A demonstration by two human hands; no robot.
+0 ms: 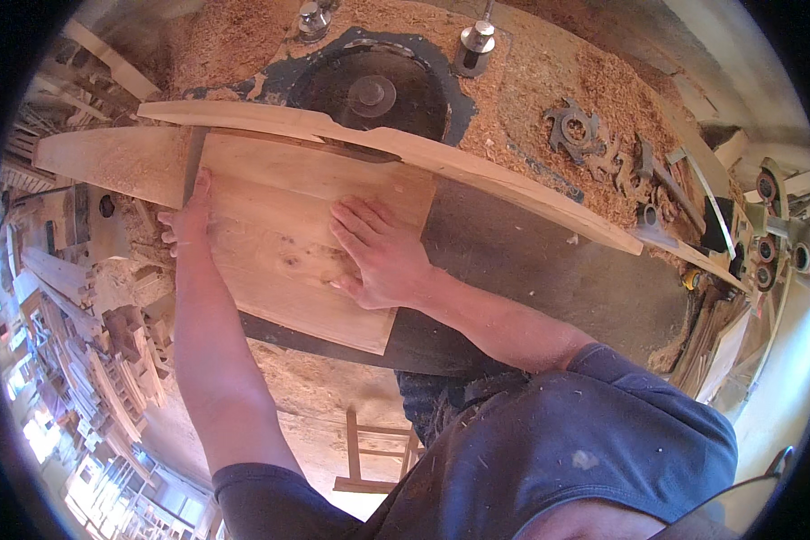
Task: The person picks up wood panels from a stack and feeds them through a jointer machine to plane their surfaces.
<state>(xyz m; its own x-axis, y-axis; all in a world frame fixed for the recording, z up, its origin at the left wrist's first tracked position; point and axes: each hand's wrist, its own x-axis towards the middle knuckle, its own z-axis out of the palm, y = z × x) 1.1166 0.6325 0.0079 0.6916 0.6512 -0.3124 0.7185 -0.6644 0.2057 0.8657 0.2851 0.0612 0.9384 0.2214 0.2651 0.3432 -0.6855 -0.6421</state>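
A rectangular light wooden panel [288,207] with small knots lies on the dark metal table [486,261] of a spindle moulder. Its far edge runs along a long wooden fence [513,180]. My right hand [382,252] rests on top of the panel with fingers stretched out, pressing flat. At the panel's left edge is my left hand [189,216], its thumb along the edge and its fingers on the outer side, gripping it. Behind the fence sits the round spindle [369,94] in a dark recess. The cutter's contact with the wood is hidden.
Wood shavings [531,99] cover the machine behind the fence. Loose toothed cutter heads [571,130] and metal tools lie at the right. A curved board [108,162] extends left past the table. Stacked wood offcuts [90,360] fill the left side. A small wooden frame [378,450] stands below.
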